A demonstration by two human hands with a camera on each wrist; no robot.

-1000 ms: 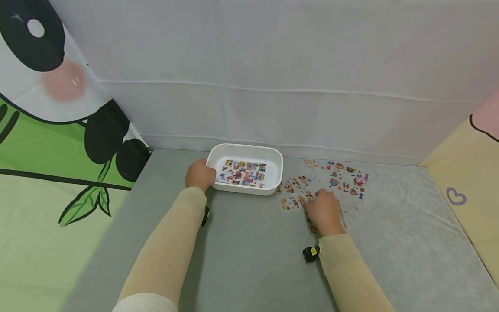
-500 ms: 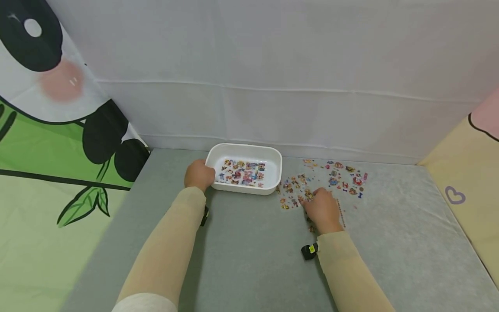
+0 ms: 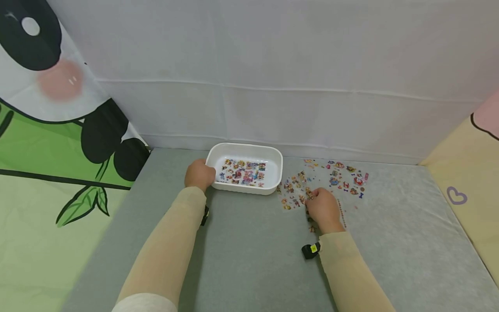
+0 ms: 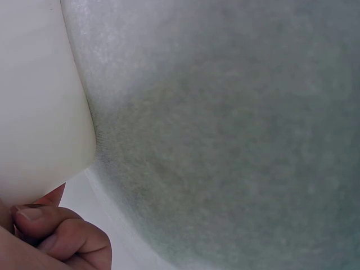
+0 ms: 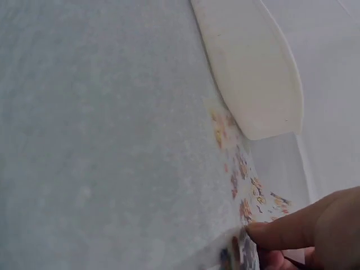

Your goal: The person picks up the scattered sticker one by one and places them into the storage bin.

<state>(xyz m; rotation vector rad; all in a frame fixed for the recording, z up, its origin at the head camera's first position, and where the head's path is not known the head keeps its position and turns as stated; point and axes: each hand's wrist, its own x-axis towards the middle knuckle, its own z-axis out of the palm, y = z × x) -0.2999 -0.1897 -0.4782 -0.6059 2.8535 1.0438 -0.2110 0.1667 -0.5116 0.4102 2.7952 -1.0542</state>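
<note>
A white plastic tray (image 3: pixel 249 189) sits on the grey cloth, with colorful cartoon stickers (image 3: pixel 243 173) lying in it. My left hand (image 3: pixel 200 175) grips the tray's left end; in the left wrist view its fingers (image 4: pixel 76 233) are curled at the tray's corner. To the right, clear sheets printed with small cartoon stickers (image 3: pixel 290 186) are spread on the cloth. My right hand (image 3: pixel 323 209) pinches the edge of one clear sticker sheet (image 5: pixel 247 253), thumb on top. Part of that sheet is hidden under the hand.
More stickers (image 3: pixel 352 182) lie farther right on the grey table cloth (image 3: pixel 409 229). A white fabric wall (image 3: pixel 273 78) rises right behind the tray. Cartoon-printed cloth panels (image 3: pixel 62 147) stand on the left and right sides. A black wrist camera (image 3: pixel 310 251) is strapped to the right wrist.
My right fingertips have drawn slightly right and closer together at the sticker sheet. The left hand and the tray have stayed where they were.
</note>
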